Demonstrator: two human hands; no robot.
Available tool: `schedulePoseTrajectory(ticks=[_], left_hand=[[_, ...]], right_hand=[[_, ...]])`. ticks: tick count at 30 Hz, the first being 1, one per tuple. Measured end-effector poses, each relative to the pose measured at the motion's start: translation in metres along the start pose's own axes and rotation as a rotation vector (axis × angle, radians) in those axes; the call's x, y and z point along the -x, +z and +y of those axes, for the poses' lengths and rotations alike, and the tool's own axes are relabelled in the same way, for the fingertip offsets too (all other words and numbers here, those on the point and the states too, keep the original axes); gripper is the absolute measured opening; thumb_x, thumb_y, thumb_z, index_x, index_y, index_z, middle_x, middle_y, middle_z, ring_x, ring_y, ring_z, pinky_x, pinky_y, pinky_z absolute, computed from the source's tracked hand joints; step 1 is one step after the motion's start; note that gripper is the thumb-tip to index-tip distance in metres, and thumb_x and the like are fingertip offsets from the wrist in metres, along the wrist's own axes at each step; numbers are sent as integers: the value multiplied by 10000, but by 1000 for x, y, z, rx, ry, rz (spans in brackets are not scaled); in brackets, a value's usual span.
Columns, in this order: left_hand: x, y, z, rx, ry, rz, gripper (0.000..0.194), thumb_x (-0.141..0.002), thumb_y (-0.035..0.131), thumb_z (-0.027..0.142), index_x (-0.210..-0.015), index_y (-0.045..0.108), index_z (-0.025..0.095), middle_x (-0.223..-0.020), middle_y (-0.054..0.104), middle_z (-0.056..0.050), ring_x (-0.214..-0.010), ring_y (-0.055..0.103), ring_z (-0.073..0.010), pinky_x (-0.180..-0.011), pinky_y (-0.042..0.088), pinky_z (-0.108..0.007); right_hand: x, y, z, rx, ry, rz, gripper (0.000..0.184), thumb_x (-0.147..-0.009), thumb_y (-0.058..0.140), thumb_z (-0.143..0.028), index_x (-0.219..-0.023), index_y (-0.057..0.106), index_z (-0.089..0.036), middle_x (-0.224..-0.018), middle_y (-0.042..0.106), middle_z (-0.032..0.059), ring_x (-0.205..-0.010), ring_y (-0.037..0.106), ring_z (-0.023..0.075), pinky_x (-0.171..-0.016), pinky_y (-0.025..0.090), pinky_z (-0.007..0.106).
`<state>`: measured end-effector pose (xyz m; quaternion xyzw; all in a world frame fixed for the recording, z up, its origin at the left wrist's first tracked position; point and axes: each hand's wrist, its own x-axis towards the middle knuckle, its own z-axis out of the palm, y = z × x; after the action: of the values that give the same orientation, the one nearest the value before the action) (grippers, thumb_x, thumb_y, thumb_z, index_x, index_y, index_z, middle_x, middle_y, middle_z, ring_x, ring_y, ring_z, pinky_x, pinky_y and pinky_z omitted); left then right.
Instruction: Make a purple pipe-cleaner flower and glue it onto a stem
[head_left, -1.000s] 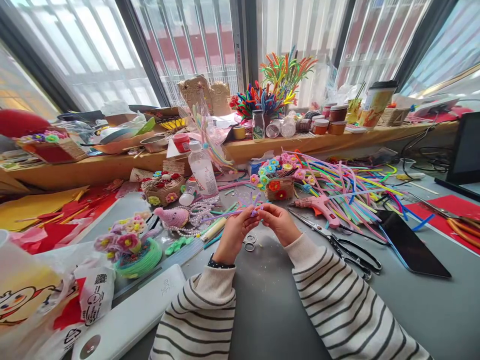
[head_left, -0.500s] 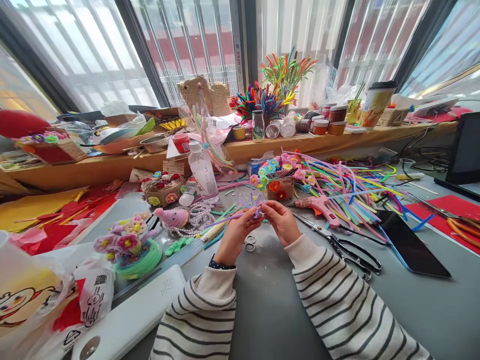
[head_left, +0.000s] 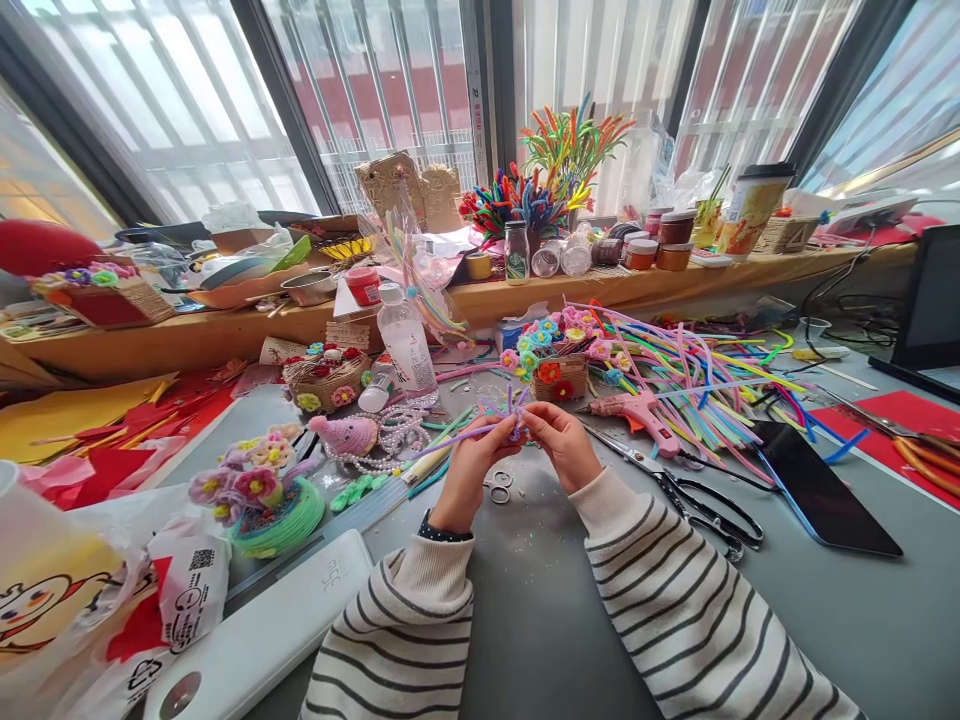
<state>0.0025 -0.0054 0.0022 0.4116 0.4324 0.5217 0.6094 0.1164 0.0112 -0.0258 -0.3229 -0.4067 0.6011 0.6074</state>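
Note:
Pinched in the fingertips of both hands is a purple pipe cleaner (head_left: 459,437), bent into a small bunch of upright loops. One straight length of it sticks out to the left past my left hand (head_left: 474,468). My right hand (head_left: 564,445) grips the bunch from the other side, thumb and forefinger together. Small scissors (head_left: 498,492) lie on the table just below the hands, their blades hidden. Beyond the bunch stands a twine-wrapped basket (head_left: 562,378) with pipe-cleaner flowers.
Right of my hands lie a pink glue gun (head_left: 646,418), large black-handled scissors (head_left: 701,505), a phone (head_left: 829,490) and heaped pipe cleaners (head_left: 720,380). On the left are a green flower pot (head_left: 279,520), pearl strings (head_left: 401,435), a clear bottle (head_left: 406,345) and a long white device (head_left: 277,625).
The purple loops have turned slightly and look more spread above my fingers. Both hands stay in nearly the same place, still holding the pipe cleaner.

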Motion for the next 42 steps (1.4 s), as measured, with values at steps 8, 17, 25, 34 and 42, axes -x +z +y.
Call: schedulePoseTrajectory(ticks=[8,17,25,34,42], left_hand=[[-2,-2,-1,-20,12,6,230,-566,663,316,-669,577,128,-613,606,-11,-616,597,-132,-616,462,-243],[0,-6,-4,86,14,-98,202,-590,658,253,-756,611,149,-752,635,-30,-747,606,-158,-723,466,-275],[-3,-9,-6,130,37,-13,180,-597,654,231,-763,630,165,-789,644,-29,-746,587,-124,-725,455,-230],[-4,-6,-3,142,4,62,228,-576,662,282,-723,661,108,-732,658,-61,-680,587,-129,-711,457,-266],[-4,-6,-2,84,15,105,195,-551,676,275,-658,647,114,-638,630,-20,-600,561,-95,-652,469,-236]], right_hand=[[1,0,-2,82,-29,12,171,-582,654,-331,-668,617,-188,-645,560,-32,-540,431,66,-536,345,214],[-1,-2,-3,73,-66,118,200,-564,668,-324,-694,599,-188,-642,561,-36,-551,444,64,-510,339,196],[2,-1,-5,166,-154,107,190,-581,662,-287,-728,590,-191,-704,591,-20,-640,507,94,-581,384,215],[5,-3,-4,345,-282,82,119,-649,602,-292,-719,607,-195,-698,601,-4,-639,529,114,-590,411,237],[10,-2,-7,624,-427,13,110,-685,545,-231,-737,636,-200,-701,599,14,-616,525,121,-584,421,249]])
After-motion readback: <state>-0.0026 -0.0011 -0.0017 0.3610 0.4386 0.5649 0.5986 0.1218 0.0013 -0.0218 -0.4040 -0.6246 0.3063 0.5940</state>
